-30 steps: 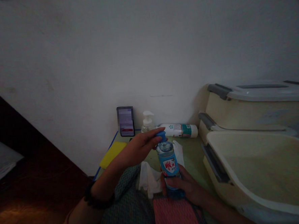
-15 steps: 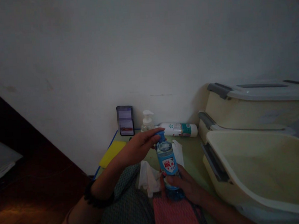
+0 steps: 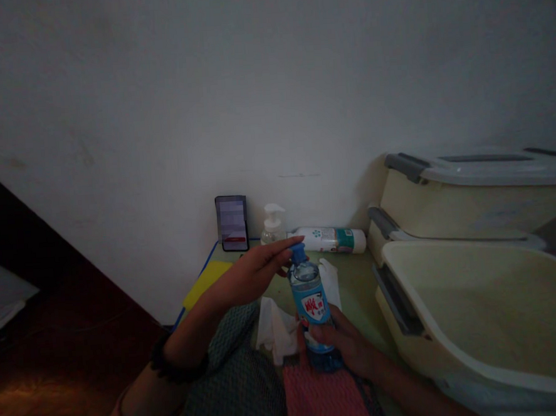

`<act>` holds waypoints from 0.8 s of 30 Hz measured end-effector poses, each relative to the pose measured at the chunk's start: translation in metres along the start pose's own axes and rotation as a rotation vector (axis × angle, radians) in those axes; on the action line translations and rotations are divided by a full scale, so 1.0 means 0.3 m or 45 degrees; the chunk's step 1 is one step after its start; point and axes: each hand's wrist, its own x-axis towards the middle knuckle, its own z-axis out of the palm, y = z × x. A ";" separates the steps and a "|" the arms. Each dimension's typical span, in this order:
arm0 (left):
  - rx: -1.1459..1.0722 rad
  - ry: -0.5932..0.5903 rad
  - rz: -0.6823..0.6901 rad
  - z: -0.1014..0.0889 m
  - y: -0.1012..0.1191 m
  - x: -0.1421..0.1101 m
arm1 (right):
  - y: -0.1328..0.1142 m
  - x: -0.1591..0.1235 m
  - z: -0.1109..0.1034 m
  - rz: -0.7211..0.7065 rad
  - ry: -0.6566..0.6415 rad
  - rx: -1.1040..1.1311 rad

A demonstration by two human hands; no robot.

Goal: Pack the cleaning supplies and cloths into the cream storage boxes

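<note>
A clear detergent bottle (image 3: 310, 287) with blue liquid, a blue label with red characters and a blue cap (image 3: 298, 252) stands a little tilted in front of me. My right hand (image 3: 340, 339) is wrapped round its lower half, thumb across the front. My left hand (image 3: 258, 269) reaches in from the left with its fingers closed at the cap; part of the grip is hidden behind the hand. Below the bottle lies a pink cloth (image 3: 325, 396) on my lap. Crumpled white tissue (image 3: 275, 330) lies just left of the bottle, and another white piece (image 3: 329, 280) is behind it.
At the wall, a phone (image 3: 232, 223) leans upright beside a pump bottle (image 3: 272, 226) and a white-and-green bottle (image 3: 329, 239) on its side. A yellow sheet (image 3: 205, 284) lies on the green tabletop (image 3: 358, 291). Cream storage bins (image 3: 403, 247) with grey latches stand at right.
My left fingers have shifted slightly at the cap and lie closer together. The bottle, the right hand and the things around stay nearly the same, with a slight camera shift.
</note>
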 end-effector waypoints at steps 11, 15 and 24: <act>0.048 -0.010 -0.003 0.001 -0.001 0.001 | -0.006 -0.001 0.010 0.014 -0.064 -0.002; 0.077 0.001 0.005 0.000 0.005 0.002 | -0.004 0.000 0.007 -0.003 -0.019 -0.014; 0.082 -0.030 0.042 -0.007 -0.007 0.000 | -0.015 -0.005 0.006 0.003 -0.008 -0.034</act>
